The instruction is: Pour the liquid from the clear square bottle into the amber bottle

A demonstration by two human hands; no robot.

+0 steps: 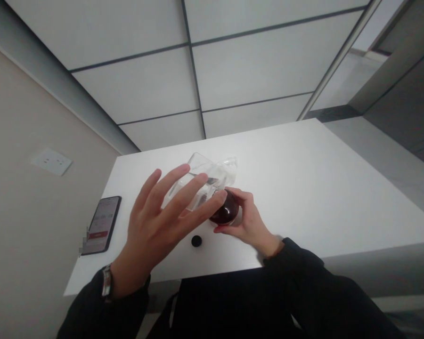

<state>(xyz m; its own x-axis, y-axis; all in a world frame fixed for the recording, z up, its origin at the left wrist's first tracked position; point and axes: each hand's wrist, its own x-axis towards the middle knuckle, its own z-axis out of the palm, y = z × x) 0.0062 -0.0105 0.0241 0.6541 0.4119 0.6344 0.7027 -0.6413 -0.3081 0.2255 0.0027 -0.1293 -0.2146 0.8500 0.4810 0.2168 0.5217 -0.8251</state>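
My right hand (251, 221) is curled round a glossy, dark reddish-brown bottle (226, 211), seen from above near the middle of the table. Over the bottle's left side hovers my left hand (164, 216), palm down with its fingers spread; the finger nearest the bottle overlaps its top, and I cannot tell whether it touches. The bottle's mouth is hidden behind that finger. A small round black cap (196, 241) lies just below the hands. Behind them, partly covered by my left fingers, is clear crinkled plastic packaging (212, 170).
The white table (304, 188) stands against white panels with dark strips. At its left edge lies a phone (102, 226) with a lit screen. A wall socket (53, 161) is further left. The table's front edge runs close to my body.
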